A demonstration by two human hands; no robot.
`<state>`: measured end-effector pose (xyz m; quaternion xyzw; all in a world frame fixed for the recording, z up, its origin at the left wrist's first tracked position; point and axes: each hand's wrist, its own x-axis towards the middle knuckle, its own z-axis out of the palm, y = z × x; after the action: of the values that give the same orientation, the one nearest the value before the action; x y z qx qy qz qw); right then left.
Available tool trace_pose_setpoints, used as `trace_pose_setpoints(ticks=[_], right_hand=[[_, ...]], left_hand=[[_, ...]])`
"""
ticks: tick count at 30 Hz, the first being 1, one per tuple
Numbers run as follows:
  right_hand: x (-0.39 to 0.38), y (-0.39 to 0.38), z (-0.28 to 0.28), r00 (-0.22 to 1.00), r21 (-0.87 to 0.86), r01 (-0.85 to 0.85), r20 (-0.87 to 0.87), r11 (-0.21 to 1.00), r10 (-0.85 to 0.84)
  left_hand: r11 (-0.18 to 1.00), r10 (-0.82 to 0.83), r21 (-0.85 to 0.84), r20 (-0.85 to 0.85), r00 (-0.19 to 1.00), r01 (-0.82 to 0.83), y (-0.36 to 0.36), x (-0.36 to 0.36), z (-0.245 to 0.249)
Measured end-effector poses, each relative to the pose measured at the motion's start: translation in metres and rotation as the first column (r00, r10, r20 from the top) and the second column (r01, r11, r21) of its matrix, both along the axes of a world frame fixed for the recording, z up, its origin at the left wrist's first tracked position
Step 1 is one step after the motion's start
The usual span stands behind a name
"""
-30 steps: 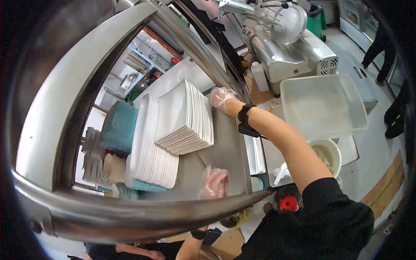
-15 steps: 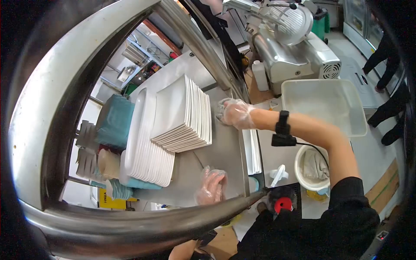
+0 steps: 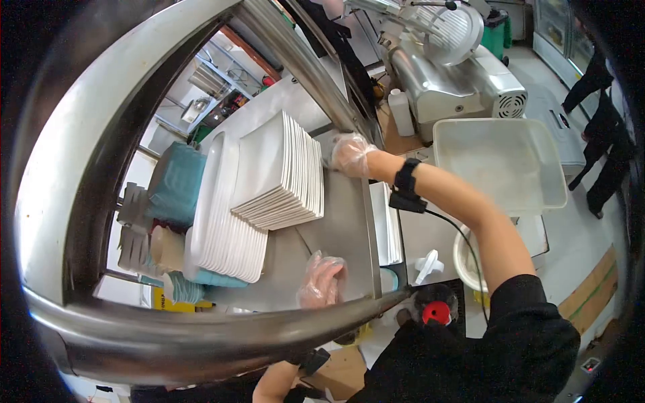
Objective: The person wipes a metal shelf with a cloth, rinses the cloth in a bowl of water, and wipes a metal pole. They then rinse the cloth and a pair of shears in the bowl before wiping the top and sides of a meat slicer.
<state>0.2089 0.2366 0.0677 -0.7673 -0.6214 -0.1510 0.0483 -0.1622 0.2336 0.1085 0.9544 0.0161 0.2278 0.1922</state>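
Observation:
My right hand (image 3: 351, 154), in a clear plastic glove, presses a grey cloth (image 3: 328, 158) onto the stainless steel shelf (image 3: 349, 211). Most of the cloth is hidden under the fingers. Just left of it stands a stack of white square plates (image 3: 279, 174), set on edge and leaning. My left hand (image 3: 322, 281), gloved too, lies near the shelf's front edge with its fingers loosely bent and nothing visible in them. A row of white long plates (image 3: 228, 235) stands beyond the square stack.
A thick steel rail (image 3: 222, 336) curves across the front. Blue-wrapped goods (image 3: 178, 181) sit at the left. To the right are a meat slicer (image 3: 450, 80), a translucent tub (image 3: 497, 161), a white bottle (image 3: 401, 113) and a white bucket (image 3: 467, 262). Another person's legs (image 3: 598, 121) show at far right.
My right hand has slid with the cloth a little up and back along the shelf beside the plates. The forearm now covers more of the bucket. My left hand has shifted slightly.

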Motion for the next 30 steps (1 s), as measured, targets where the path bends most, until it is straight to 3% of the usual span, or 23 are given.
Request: trace_pose_setpoints(ticks=[1,2,3,5,6,7,10,12,13,15,16,19,20,23,24,27,30], right_hand=[[0.002,0.008,-0.025,0.994,0.098,-0.101,0.041,0.99,0.098],[-0.011,-0.008,-0.023,0.983,0.12,-0.123,-0.122,0.985,0.137],[-0.032,-0.033,-0.001,0.982,0.115,-0.131,-0.122,0.985,0.145],[-0.067,-0.085,0.056,0.938,0.276,-0.219,-0.205,0.936,0.279],[-0.065,-0.09,0.051,0.892,0.308,-0.227,-0.314,0.924,0.324],[-0.068,-0.097,0.052,0.893,0.308,-0.228,-0.311,0.924,0.325],[-0.084,-0.113,0.06,0.929,0.349,-0.117,-0.293,0.93,0.227],[-0.093,-0.119,0.069,0.906,0.084,0.063,-0.423,0.994,-0.022],[-0.093,-0.119,0.065,0.907,0.083,0.063,-0.42,0.995,-0.023],[-0.087,-0.122,0.051,0.884,0.314,0.081,-0.462,0.946,0.078],[-0.088,-0.128,0.055,0.821,0.267,0.125,-0.569,0.955,0.052],[-0.085,-0.142,0.043,0.827,0.301,0.2,-0.563,0.932,0.005],[-0.078,-0.144,0.022,0.886,0.41,0.206,-0.463,0.888,0.008],[-0.073,-0.172,0.023,0.842,0.325,0.252,-0.537,0.912,-0.041],[-0.071,-0.182,0.01,0.847,0.401,0.245,-0.531,0.883,0.006],[-0.077,-0.207,0.018,0.781,0.335,0.332,-0.622,0.881,-0.058],[-0.077,-0.221,0.009,0.732,0.3,0.374,-0.676,0.877,-0.081]], left_hand=[[1.0,-0.006,-0.009,0.008,1.0,0.006,-0.003,0.001,0.003],[1.0,-0.02,0.008,-0.017,1.0,0.021,-0.001,0.001,0.004],[0.999,-0.033,0.027,-0.043,0.999,0.034,0.002,0.0,0.005],[0.984,-0.178,-0.039,-0.037,0.983,0.177,0.011,0.006,0.013],[0.967,-0.235,-0.104,-0.023,0.972,0.232,0.016,0.01,0.019],[0.974,-0.213,-0.086,-0.048,0.976,0.208,0.016,0.013,0.033],[0.983,-0.159,-0.11,-0.134,0.978,0.145,0.015,0.029,0.065],[0.994,-0.108,-0.042,-0.155,0.982,0.103,0.002,0.056,0.075],[0.998,-0.054,0.027,-0.17,0.984,0.06,-0.005,0.073,0.079],[0.977,-0.031,0.204,-0.177,0.984,0.067,-0.006,0.108,0.072],[0.978,0.034,0.208,-0.271,0.962,0.024,-0.01,0.128,0.07],[0.965,0.168,0.259,-0.48,0.861,-0.044,-0.004,0.191,0.042],[0.961,0.238,0.259,-0.584,0.776,-0.099,-0.014,0.204,0.054],[0.949,0.3,0.276,-0.63,0.717,-0.154,-0.012,0.235,0.046],[0.929,0.336,0.34,-0.621,0.708,-0.143,-0.005,0.247,0.036],[0.918,0.356,0.371,-0.627,0.692,-0.136,0.03,0.289,0.004],[0.909,0.394,0.348,-0.539,0.744,-0.229,0.029,0.3,0.013]])
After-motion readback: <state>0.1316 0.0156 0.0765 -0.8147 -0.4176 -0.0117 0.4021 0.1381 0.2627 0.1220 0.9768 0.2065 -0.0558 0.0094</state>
